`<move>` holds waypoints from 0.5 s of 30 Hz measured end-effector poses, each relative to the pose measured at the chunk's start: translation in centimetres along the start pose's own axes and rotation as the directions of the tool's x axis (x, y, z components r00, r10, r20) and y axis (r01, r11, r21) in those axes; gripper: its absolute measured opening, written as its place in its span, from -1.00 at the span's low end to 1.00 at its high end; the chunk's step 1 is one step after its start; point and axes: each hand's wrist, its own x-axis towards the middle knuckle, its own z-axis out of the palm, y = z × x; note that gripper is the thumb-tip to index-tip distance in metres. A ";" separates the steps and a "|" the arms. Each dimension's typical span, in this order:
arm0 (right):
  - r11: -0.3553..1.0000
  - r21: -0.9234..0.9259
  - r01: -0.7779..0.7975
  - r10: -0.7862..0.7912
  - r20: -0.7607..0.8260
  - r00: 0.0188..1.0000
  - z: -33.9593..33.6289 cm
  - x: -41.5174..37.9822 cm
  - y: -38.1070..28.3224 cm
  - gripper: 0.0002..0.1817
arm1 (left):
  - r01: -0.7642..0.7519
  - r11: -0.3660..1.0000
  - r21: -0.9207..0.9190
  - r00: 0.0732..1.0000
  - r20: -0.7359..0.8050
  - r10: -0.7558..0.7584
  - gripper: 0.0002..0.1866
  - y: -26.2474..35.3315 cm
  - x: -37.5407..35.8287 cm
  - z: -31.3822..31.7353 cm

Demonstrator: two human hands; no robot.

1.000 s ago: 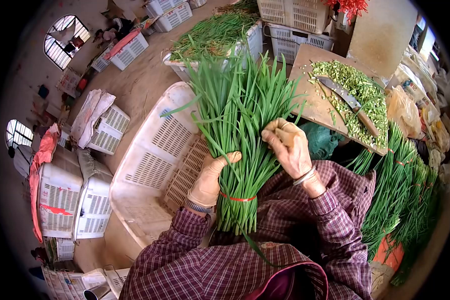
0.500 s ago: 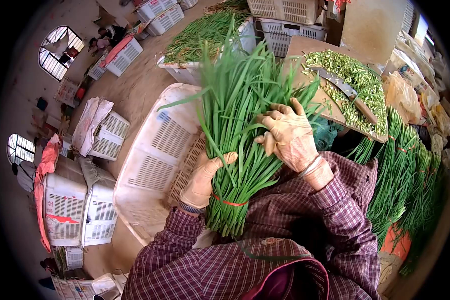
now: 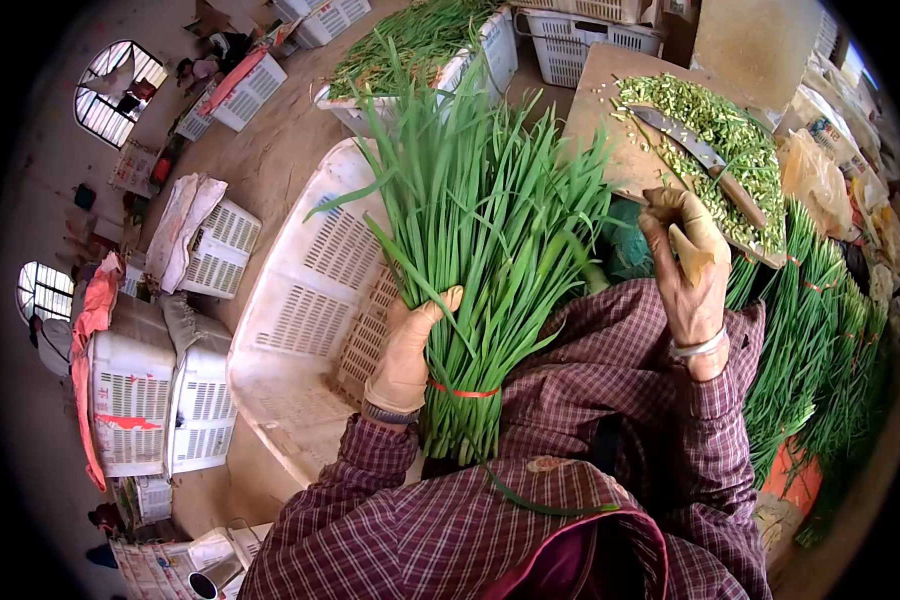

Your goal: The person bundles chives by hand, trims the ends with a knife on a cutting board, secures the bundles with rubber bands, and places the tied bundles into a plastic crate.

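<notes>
My left hand [image 3: 402,350], in a thin beige glove, is closed around a big bunch of green garlic chives [image 3: 480,240]. A red band [image 3: 463,392] circles the bunch near its cut ends, which point toward my lap; the leafy ends fan out away from me. Off to the right of the bunch, my right hand [image 3: 692,270] is raised with its fingers loosely bent and apart, and I see nothing in it. Its glove looks torn, with a loose flap at the palm. Nearby, a knife [image 3: 705,160] lies on a board [image 3: 595,110] among chopped green pieces [image 3: 740,140].
A white plastic crate [image 3: 290,300] stands tilted beside the bunch on the left. More banded chives [image 3: 800,350] lie at my right. Ahead is a crate heaped with loose greens [image 3: 410,50]. Other crates [image 3: 130,400] stand farther left, and plastic bags [image 3: 815,190] lie at right.
My right hand has left the chive leaves and moved right, toward the board's near edge. My left hand keeps its hold, and the bunch stands slightly more upright.
</notes>
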 end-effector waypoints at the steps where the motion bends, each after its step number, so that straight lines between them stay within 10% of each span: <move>1: 0.969 0.181 -0.167 0.153 0.087 0.984 0.2 -0.7 -2.0 -0.88 | 0.001 1.000 0.013 1.000 -0.001 -0.001 -0.64 0.3 -0.3 0.6; 3: 0.963 0.138 0.230 -0.251 0.164 0.954 2.0 -2.4 -2.6 -0.88 | 0.007 1.000 0.026 1.000 -0.002 -0.007 -0.64 0.9 -0.8 1.5; 15: 0.972 -0.108 0.210 -0.171 0.290 0.942 7.8 -6.8 -4.0 -0.68 | -0.055 0.994 0.093 0.998 -0.015 0.057 -0.67 0.4 -0.6 1.4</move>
